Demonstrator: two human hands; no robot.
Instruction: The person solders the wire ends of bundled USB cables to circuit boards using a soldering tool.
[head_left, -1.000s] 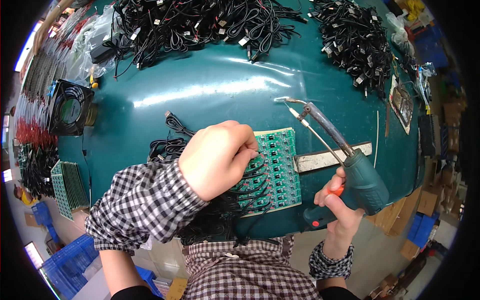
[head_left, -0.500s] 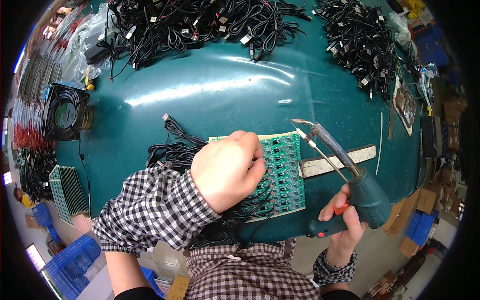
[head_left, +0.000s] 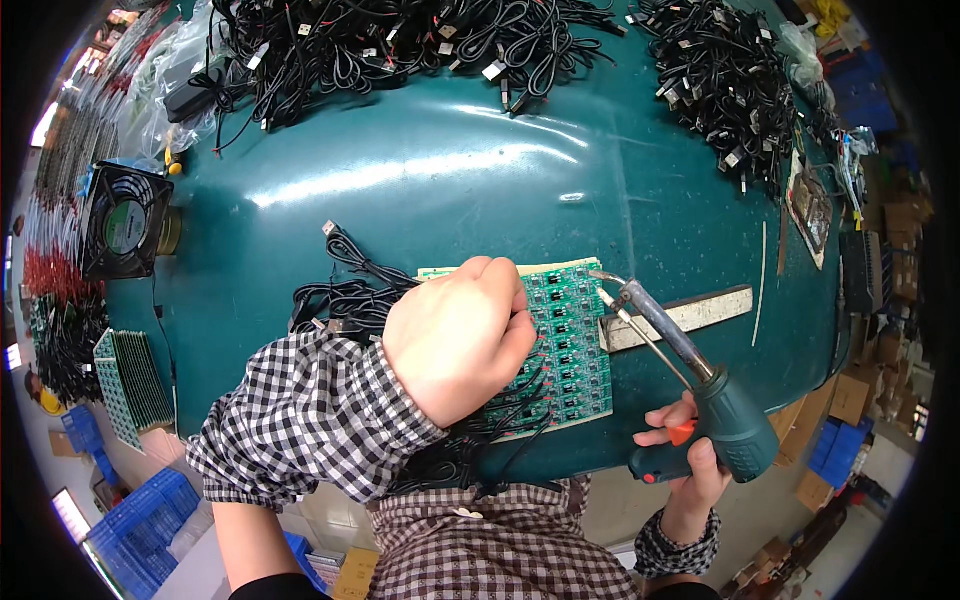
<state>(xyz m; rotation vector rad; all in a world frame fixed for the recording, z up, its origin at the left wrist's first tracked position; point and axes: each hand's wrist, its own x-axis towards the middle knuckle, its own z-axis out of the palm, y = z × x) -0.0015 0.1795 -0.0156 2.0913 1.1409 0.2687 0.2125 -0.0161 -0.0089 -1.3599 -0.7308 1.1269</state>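
Note:
A green circuit board panel [head_left: 575,345] with rows of small parts lies near the table's front edge. Across its left part my left hand [head_left: 455,335] is closed in a pinch, its fingertips and whatever they hold hidden behind the knuckles. Black cables with red wire ends [head_left: 520,395] run over the panel's lower part, just below that hand. My right hand [head_left: 705,465] grips a dark green soldering gun [head_left: 735,420] with an orange trigger and a solder feed tube. The gun's bent tip [head_left: 605,275] is at the panel's upper right corner, touching or just above it.
Behind my left hand is a bundle of black USB cables [head_left: 345,295]. A pale bar [head_left: 685,318] lies right of the panel. Large cable heaps [head_left: 400,40] [head_left: 730,95] fill the back. At left stand a fan [head_left: 128,222] and a stack of boards [head_left: 135,385].
The soldering gun's tip has come down from beyond the panel to its upper right corner, as my right hand shifted slightly toward me. My left hand has barely moved.

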